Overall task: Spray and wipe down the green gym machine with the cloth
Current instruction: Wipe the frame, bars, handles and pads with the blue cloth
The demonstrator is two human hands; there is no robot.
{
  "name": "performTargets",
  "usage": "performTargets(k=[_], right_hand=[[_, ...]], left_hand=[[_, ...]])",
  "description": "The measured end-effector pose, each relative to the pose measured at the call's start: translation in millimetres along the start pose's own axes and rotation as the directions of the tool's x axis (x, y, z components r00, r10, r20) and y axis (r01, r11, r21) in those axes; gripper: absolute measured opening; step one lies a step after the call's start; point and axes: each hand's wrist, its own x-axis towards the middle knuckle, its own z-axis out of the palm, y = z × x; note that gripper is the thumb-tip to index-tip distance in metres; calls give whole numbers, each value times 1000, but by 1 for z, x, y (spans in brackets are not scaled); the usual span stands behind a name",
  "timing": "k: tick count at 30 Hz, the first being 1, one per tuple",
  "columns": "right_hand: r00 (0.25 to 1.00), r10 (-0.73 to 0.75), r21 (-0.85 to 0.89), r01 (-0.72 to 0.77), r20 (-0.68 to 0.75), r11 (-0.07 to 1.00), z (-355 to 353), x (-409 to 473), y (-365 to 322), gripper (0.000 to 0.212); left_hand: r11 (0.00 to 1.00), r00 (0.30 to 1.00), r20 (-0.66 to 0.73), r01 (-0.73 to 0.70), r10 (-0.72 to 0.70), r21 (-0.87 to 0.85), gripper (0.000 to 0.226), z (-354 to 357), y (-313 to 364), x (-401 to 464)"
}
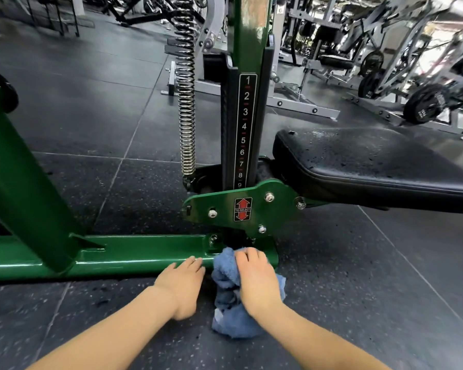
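The green gym machine's low base beam [134,256] runs along the floor from the left edge to below the seat post. A crumpled blue cloth [226,268] lies against the beam's right end and hangs down onto the floor. My right hand [255,280] grips the cloth and presses it on the beam. My left hand [183,283] rests beside it, its straight fingers touching the beam's front edge. No spray bottle is in view.
A green upright post with a numbered scale [245,124] rises behind the cloth, with a coil spring [186,102] at its left. A black padded seat [372,164], speckled with droplets, juts right. A slanted green column [19,177] stands left. Grey machines fill the background.
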Motion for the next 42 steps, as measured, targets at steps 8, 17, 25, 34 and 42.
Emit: performTargets(k=[8,17,25,34,42], right_hand=[[973,198,-120,-184,115,975,20,21,70,72],[924,273,-180,-230,269,956,33,67,69,70],[883,386,-223,-333,267,916,34,44,35,54],[928,334,29,-343,163,939,18,21,-44,47],[794,534,547,-320,-292,774,-2,20,-74,62]], left_hand=[[989,992,-40,117,-121,-93,71,8,9,26],[977,976,-39,214,-215,-23,83,29,12,42],[970,992,60,121,-111,-209,71,13,-10,40],[973,987,100,145,-128,-178,61,2,-32,-2],[959,990,74,134,-119,-250,61,-16,-34,-14]])
